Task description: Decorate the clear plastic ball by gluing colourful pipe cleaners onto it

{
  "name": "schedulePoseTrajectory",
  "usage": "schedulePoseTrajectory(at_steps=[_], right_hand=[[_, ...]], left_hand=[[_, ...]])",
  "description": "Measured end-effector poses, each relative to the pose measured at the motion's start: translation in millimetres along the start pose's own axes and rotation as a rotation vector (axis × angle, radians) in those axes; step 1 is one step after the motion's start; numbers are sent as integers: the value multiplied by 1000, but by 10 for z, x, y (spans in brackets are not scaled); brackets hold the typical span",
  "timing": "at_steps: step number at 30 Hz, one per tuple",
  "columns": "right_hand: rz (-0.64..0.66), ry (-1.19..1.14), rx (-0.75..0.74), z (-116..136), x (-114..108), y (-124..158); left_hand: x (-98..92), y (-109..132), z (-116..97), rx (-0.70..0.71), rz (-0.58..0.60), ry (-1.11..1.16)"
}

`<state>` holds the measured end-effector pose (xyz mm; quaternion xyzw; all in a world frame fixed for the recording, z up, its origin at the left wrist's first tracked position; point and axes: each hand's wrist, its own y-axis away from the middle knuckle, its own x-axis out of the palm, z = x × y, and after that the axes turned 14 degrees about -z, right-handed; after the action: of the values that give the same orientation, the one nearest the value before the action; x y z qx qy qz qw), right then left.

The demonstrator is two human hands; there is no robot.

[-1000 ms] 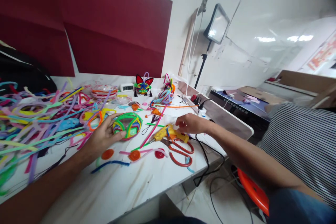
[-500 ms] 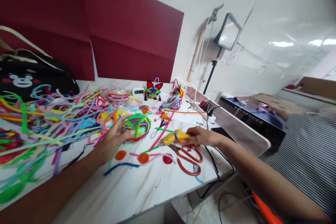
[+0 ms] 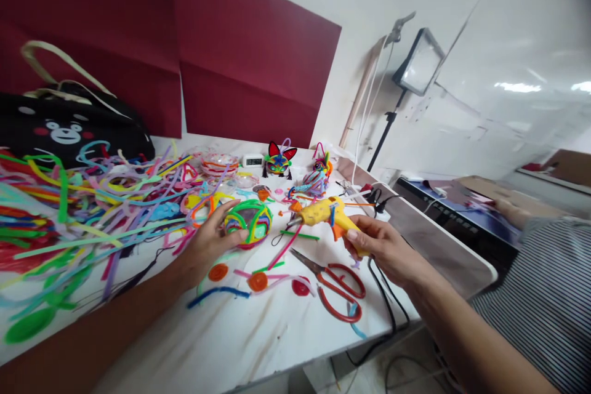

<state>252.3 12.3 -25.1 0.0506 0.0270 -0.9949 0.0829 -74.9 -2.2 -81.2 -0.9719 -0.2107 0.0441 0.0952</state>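
My left hand (image 3: 213,245) is closed around the side of a clear ball (image 3: 249,223) wrapped in green, yellow, blue and pink pipe cleaners. In my right hand (image 3: 376,245) is a yellow glue gun (image 3: 323,214), gripped by its handle, with the nozzle pointing left toward the ball but apart from it. Below the gun, orange-handled scissors (image 3: 339,286) lie partly open on the table. Coiled orange discs (image 3: 257,282), a red coil (image 3: 301,286) and a blue pipe cleaner piece (image 3: 219,294) rest nearer me.
Loose pipe cleaners (image 3: 120,197) heap across the left side, before a black bag (image 3: 69,129). Two finished colourful ornaments (image 3: 279,161) and a small white clock (image 3: 252,160) stand at the back. A black cable (image 3: 385,295) hangs over the right edge. A person in a striped shirt (image 3: 545,283) is at right.
My right hand has lifted the glue gun from beside the scissors, raising it above the table. The ball stays in my left hand. The whole view has shifted slightly.
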Motion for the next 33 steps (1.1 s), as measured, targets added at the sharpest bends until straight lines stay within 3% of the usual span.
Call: schedulePoseTrajectory(at_steps=[5,12,22,33], right_hand=[[-41,-54,-42,77,185,89],[14,83,-278,97,348,138],[60,54,-318,4,499,97],[8,106,-345,-102,492,84]], left_hand=[[20,36,-26,-48,15,54],[35,56,-36,-53,49,40],[14,-29,132,-13,186,73],[3,7,108,-26,194,74]])
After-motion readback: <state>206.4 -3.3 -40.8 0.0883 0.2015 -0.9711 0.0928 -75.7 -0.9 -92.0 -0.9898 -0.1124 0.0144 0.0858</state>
